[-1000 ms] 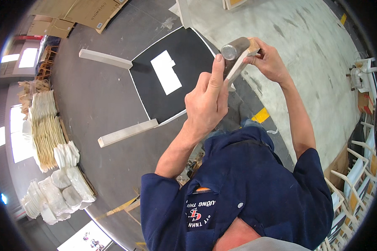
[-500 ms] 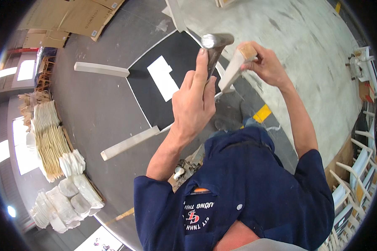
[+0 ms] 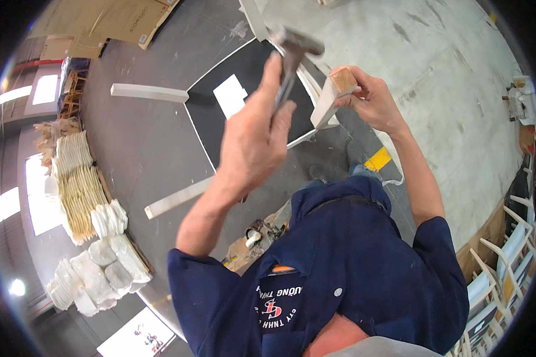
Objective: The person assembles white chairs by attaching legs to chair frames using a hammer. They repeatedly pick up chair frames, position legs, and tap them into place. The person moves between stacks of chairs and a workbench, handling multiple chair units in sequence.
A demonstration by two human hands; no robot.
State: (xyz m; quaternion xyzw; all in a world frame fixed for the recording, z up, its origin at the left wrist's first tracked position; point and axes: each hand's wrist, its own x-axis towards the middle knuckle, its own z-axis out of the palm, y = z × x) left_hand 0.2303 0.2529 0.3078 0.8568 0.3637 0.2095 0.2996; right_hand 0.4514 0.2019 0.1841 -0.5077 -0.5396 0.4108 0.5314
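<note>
My left hand is closed around the handle of a hammer, index finger stretched along it. The steel head is raised above an upturned chair or stool, slightly blurred. Its black underside bears a white paper sheet. With fingers and thumb, my right hand grips the upper end of a pale wooden leg at the near right corner; its square end shows bare wood. Other pale legs stick up at the far left, near left and far corner.
Stacked wrapped white and yellowish pieces stand at the left, cardboard boxes at the upper left. White chair frames are piled at the lower right. A yellow floor mark lies near my feet.
My left hand has drawn back left and slightly down, and the hammer has tilted and shifted left. My right hand stays on the leg; the view has shifted slightly.
</note>
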